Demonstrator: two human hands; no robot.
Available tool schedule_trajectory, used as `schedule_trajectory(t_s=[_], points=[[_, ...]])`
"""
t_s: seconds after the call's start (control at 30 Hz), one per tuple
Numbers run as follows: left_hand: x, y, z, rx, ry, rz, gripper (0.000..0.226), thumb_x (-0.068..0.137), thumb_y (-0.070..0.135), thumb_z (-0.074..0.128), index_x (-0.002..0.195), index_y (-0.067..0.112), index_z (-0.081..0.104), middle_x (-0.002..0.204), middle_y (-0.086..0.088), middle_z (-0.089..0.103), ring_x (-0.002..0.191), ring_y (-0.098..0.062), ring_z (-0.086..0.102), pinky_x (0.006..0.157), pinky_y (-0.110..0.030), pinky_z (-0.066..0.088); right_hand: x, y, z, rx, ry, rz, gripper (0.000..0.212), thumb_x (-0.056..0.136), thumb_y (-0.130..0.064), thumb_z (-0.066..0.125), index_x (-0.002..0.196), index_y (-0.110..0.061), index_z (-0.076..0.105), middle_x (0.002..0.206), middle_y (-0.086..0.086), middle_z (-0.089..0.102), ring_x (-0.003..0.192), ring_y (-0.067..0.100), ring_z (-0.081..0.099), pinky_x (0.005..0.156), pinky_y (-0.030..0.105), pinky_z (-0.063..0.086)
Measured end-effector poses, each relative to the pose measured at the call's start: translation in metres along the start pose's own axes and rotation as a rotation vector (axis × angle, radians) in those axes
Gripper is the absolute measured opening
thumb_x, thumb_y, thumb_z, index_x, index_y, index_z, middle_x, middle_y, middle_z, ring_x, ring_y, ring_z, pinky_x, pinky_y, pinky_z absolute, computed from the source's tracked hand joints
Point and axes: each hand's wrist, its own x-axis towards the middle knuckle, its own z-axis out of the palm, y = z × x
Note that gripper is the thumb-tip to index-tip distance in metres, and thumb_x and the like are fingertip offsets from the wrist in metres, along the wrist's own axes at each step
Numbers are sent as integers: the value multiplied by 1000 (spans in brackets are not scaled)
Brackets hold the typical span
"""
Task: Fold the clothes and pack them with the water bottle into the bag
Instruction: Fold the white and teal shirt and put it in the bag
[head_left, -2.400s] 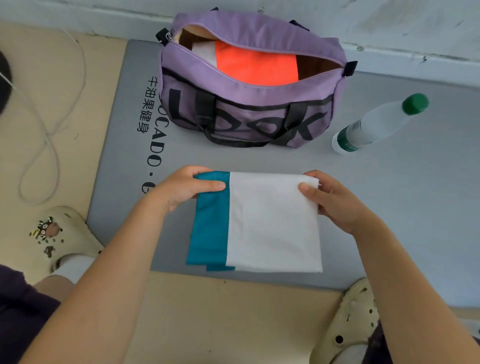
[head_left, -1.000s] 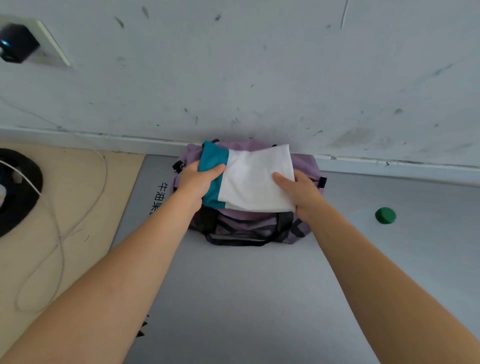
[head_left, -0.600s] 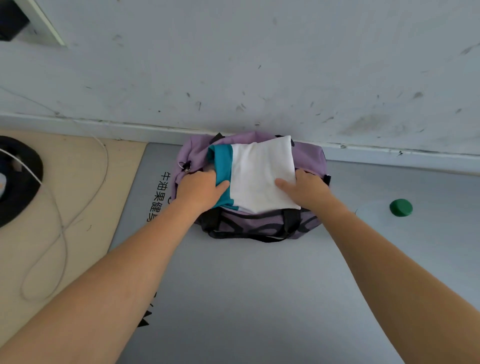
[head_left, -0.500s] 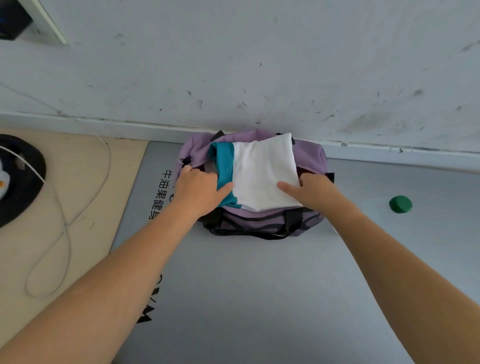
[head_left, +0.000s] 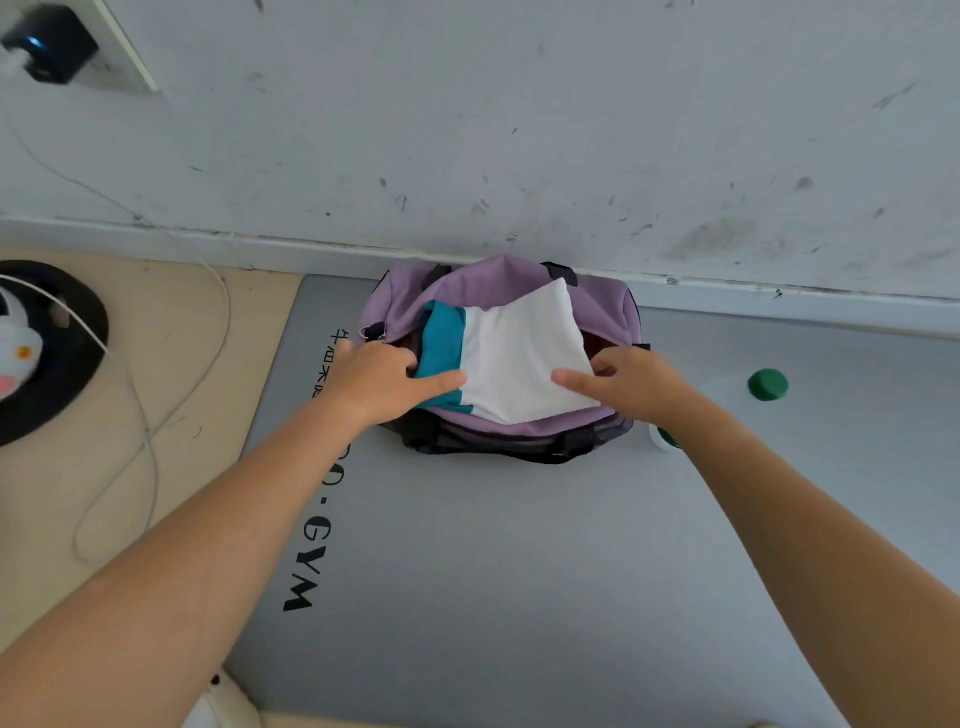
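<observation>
With your left hand (head_left: 382, 387) and right hand (head_left: 626, 382) pinching the soft, floppy shirt's (head_left: 511, 358) near corners, support it going into the bag (head_left: 498, 436).

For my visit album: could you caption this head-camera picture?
Both hands, left and right, lower a folded teal-and-white garment into a purple bag; water bottle waits alongside.

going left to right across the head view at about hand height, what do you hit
black round base → white cable → left hand → teal and white folded garment over the purple bag → right hand → water bottle's green cap
</observation>
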Motion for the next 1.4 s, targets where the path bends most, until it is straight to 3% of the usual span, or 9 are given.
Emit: schedule_trajectory(t_s=[0.07, 0.13, 0.27, 0.53, 0.83, 0.97, 1.1, 1.27, 1.4], points=[[15, 6, 1, 19, -73, -80, 86, 80, 87, 7, 69, 18, 57, 69, 3, 60, 70, -13, 52, 98, -49, 31, 13, -7, 5, -90, -24, 107, 77, 78, -86, 28, 72, -13, 52, 69, -1, 59, 72, 15, 54, 85, 40, 37], [28, 10, 4, 95, -148, -72, 76, 87, 80, 12, 68, 21, 55, 70, 4, 58, 69, -13, 50, 100, -48, 28, 24, -9, 10, -180, -26, 98, 62, 88, -74, 34, 71, -17, 52, 70, -3, 57, 75, 17, 54, 82, 36, 34], [30, 9, 13, 204, -170, -4, 65, 91, 74, 29, 57, 22, 46, 59, 5, 51, 60, -9, 43, 85, -40, 29, 31, -1, 16, -187, -80, 43, 45, 94, -49, 50, 65, -16, 44, 63, -1, 48, 62, 16, 48, 54, 25, 31], [-24, 5, 6, -167, 33, -49, 58, 88, 48, 64, 47, 17, 39, 47, 0, 40, 51, -22, 41, 49, -30, 21, -21, 4, 9, -62, 4, -8, 54, 90, -45, 60, 55, -16, 31, 51, -1, 29, 50, 14, 28, 50, 27, 23], [-160, 41, 23, -159, -246, -165, 54, 90, 53, 60, 53, 16, 44, 54, 0, 43, 52, -17, 41, 47, -30, 25, -152, 19, 52, -70, -148, 103, 56, 90, -44, 61, 54, -15, 31, 51, -1, 30, 49, 14, 30, 49, 26, 25], [-200, 51, 40, -24, -352, -133, 52, 92, 59, 51, 59, 19, 46, 63, 3, 51, 71, -23, 55, 58, -30, 31, -191, 29, 79, -98, -178, 140, 56, 91, -43, 60, 53, -15, 30, 51, -1, 31, 50, 14, 30, 49, 27, 23], [-211, 56, 62, 102, -308, -104, 43, 89, 63, 49, 72, 23, 52, 87, 2, 68, 88, -23, 60, 77, -34, 30, -200, 33, 100, -158, -171, 167, 49, 93, -43, 55, 58, -18, 32, 57, -4, 35, 58, 16, 37, 60, 29, 29], [-190, 68, 78, 36, -247, -309, 54, 88, 69, 45, 106, 23, 66, 102, 0, 70, 104, -23, 61, 89, -34, 32, -187, 31, 116, -106, -32, 217, 28, 92, -43, 56, 85, -17, 47, 79, -5, 54, 89, 25, 57, 84, 36, 34], [-169, 73, 82, -252, -286, -582, 65, 82, 73, 50, 124, 24, 61, 125, -4, 63, 125, -30, 50, 107, -43, 34, -172, 26, 126, 63, 82, 287, 60, 85, -61, 59, 116, -12, 47, 106, 2, 64, 104, 28, 59, 91, 41, 32]])
